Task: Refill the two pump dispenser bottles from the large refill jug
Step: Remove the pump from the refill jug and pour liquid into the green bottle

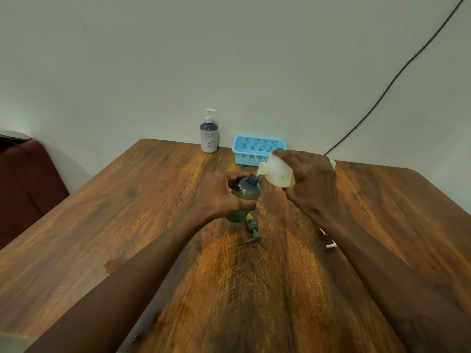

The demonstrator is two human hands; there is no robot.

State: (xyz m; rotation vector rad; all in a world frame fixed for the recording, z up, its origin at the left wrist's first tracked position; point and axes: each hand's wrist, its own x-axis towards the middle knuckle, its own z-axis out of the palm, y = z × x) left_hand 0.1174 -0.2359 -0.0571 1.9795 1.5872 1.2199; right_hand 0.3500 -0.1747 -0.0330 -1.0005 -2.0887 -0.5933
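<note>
While L hand point(219, 197) grips dark bottle point(249, 191), R hand point(311, 179) holds jug point(277, 171) tipped, spout at bottle's open neck.

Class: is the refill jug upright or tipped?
Tipped: the right hand tilts the jug, spout down over the open green bottle.

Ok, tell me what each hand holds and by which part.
The left hand grips the dark green bottle around its body; the right hand grips the tilted white jug around its body.
</note>
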